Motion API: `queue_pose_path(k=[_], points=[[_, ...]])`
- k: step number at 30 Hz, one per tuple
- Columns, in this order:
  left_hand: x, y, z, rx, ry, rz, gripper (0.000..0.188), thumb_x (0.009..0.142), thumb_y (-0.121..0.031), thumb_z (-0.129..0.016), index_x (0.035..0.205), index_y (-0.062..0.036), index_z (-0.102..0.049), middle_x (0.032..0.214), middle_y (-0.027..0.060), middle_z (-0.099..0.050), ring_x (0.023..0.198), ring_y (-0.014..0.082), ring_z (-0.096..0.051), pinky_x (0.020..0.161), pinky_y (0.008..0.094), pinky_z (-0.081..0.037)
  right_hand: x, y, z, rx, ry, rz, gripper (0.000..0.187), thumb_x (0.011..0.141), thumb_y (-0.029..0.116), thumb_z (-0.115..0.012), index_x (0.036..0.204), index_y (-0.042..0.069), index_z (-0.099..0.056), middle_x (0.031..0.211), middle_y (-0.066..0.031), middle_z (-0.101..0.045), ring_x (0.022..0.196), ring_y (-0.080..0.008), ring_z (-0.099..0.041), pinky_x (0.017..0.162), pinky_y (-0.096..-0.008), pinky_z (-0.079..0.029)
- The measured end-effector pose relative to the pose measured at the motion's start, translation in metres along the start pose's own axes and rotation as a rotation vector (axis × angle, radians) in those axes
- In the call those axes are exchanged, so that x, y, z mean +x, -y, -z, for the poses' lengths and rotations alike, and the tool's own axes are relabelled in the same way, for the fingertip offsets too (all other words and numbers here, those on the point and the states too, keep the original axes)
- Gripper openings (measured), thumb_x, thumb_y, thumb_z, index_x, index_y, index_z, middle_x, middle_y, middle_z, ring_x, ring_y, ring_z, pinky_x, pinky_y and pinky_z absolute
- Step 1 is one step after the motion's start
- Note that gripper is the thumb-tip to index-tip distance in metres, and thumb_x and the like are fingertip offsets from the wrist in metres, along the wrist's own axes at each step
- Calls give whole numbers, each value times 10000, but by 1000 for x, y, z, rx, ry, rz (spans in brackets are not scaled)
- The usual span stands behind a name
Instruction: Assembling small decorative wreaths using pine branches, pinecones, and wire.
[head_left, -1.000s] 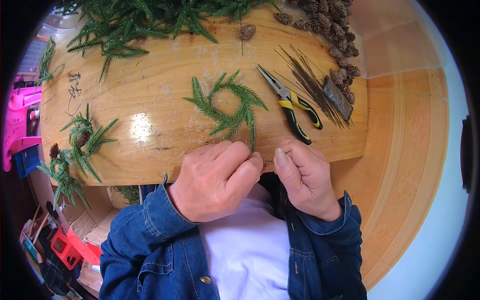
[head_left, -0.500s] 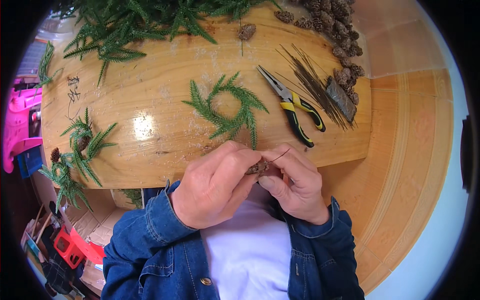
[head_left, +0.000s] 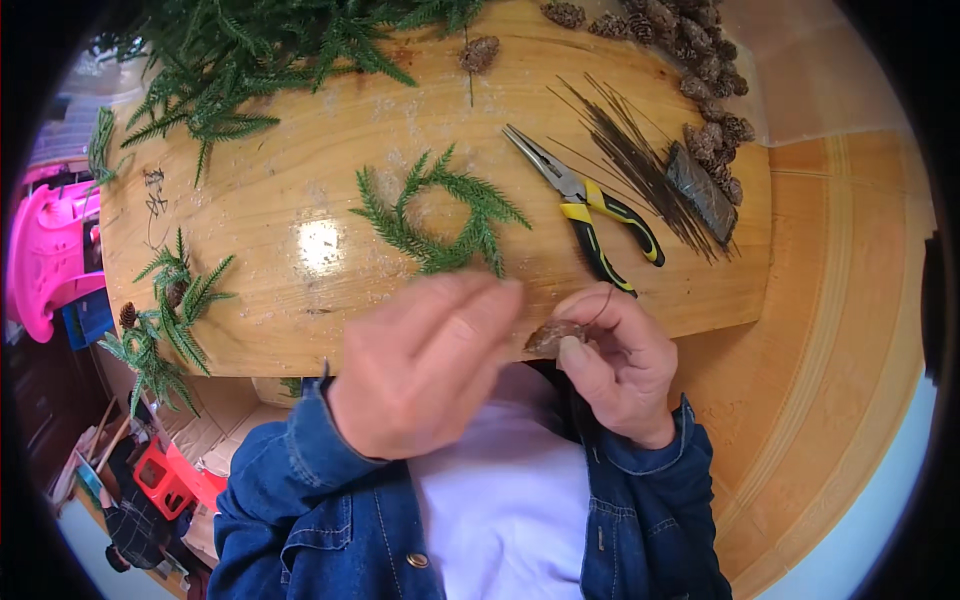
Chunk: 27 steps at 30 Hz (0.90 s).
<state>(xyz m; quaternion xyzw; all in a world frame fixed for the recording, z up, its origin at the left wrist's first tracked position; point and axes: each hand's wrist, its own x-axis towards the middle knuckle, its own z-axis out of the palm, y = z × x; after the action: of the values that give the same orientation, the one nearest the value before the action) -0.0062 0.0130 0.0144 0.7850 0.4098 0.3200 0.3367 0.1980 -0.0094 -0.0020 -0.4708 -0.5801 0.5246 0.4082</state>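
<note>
Pinching a small brown pine cone (head_left: 553, 336) at the near edge of the worktop (head_left: 300, 180), the right hand (head_left: 615, 365) has thumb and fingers closed on it, with a thin dark wire (head_left: 598, 300) looping up over the knuckles. Left hand (head_left: 430, 370) sits just left of the cone, motion-blurred; fingers curled toward it, but I cannot tell if they actually grip cone or wire. Handling call: cone looks light, dry and stiff, scales likely brittle, so hold by the body, not scale tips. Wire looks thin and springy, bends easily, ends may poke; best held close to the cone. Farther out: a small ring of green sprigs (head_left: 440, 215) mid-worktop, yellow-handled pliers (head_left: 590, 210) to its right, a bundle of dark wires (head_left: 640, 160) beyond those, more cones (head_left: 700, 70) far right, loose evergreen branches (head_left: 270, 50) far left.
</note>
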Motion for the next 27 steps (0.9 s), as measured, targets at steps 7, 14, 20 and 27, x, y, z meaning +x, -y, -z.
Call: queue_pose_path(k=[7,14,20,27], points=[[23,22,31,377,-253,115,277,740,-64,-684,992,22,-606,920,167,-612,845,343,-584,731,379,-476,-4,-5,13,152,10,-52,192,875,-2,-571,1047,-47,-497,1012,-186,-595,816,-134,-591,610,-213,-515],[44,41,24,599,-91,97,219,757,-120,-686,910,12,-600,818,138,-589,816,333,-544,723,382,-447,0,-9,12,70,72,15,197,880,-14,-557,1057,-43,-477,1030,-201,-588,815,-136,-596,619,-219,-521],[31,39,24,252,-145,271,197,770,-66,-687,924,7,-588,756,90,-565,715,235,-524,665,319,-439,1,-4,10,115,29,56,220,856,-36,-565,1056,-38,-475,1028,-212,-582,794,-135,-597,631,-218,-503],[22,16,17,-236,-282,495,169,816,-25,-681,956,15,-595,760,-16,-536,691,72,-459,628,215,-401,16,15,-6,55,136,168,227,835,-36,-599,1043,-36,-508,973,-148,-595,751,-118,-572,638,-216,-469]])
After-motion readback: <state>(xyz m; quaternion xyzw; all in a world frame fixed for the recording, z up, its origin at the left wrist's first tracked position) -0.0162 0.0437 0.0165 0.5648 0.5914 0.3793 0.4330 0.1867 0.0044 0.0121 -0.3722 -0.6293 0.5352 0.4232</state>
